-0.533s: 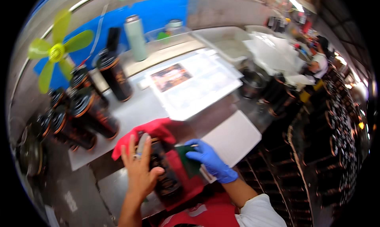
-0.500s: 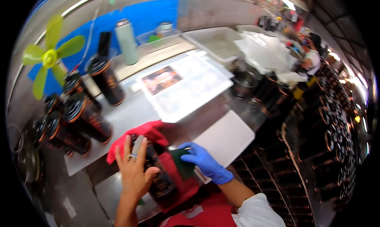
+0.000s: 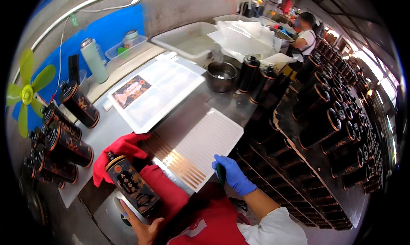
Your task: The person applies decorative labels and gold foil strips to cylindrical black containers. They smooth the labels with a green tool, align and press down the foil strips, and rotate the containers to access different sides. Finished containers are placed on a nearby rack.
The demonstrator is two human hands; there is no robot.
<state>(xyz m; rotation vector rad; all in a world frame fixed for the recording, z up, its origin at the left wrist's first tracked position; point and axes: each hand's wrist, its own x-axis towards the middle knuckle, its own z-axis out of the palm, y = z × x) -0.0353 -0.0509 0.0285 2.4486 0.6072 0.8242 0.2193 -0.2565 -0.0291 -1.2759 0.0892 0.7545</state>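
A black bottle with gold and orange decoration lies tilted on red cloth, its cap pointing to the far left. Beside its base is my bare left hand, with thumb and forefinger spread; its other fingers are mostly hidden. My right hand, in a blue glove, grips a dark green flat piece at the table's right edge. Between the bottle and that hand lies a white sheet with a row of gold strips along its left part.
A white tray with a printed picture lies farther back. Several black bottles stand at left near a yellow-green fan. A metal bowl sits beyond the sheet. Racks of bottles fill the right; a co-worker is beyond.
My left hand has moved from over the bottle to beside its base. My right hand has drawn the green piece away from the bottle, uncovering the gold strips. The view has shifted right.
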